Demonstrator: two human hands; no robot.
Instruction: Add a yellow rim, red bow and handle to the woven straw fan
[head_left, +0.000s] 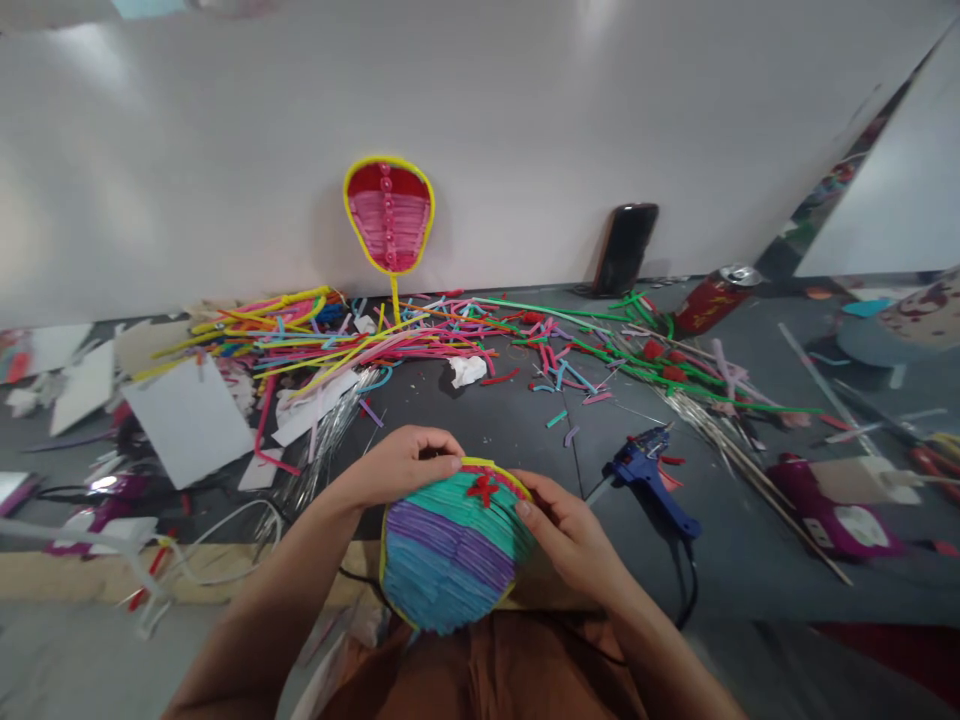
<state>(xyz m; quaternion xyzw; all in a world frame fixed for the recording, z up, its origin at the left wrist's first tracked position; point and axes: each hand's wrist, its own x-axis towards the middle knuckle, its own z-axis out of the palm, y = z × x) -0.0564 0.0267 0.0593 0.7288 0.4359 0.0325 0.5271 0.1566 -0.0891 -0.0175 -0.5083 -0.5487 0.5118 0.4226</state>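
Striped panel [450,555], rows of fuzzy stems in teal, purple and blue: held up over the near edge of the worktop [517,425], about midway along it. Left hand [412,465]: grip closed on the panel's upper rim, thumb at the edge. Right hand [566,525]: grip pinching the upper right rim, by the yellow edging [478,462], near a red cross [482,489].

Handling, as judged: light; fuzzy face, so unlikely to slip; probably fairly stiff as a sheet, though the backing is hidden. Edging and raised cross look the fragile parts; hard squeezing might crush or peel them. Best hold: thumb and fingertips at opposite sides of the rim, clear of the cross.

Blue glue gun [646,482] lies right of the panel, toward the near edge. Yellow-rimmed pink piece [390,215] stands upright at the far edge.
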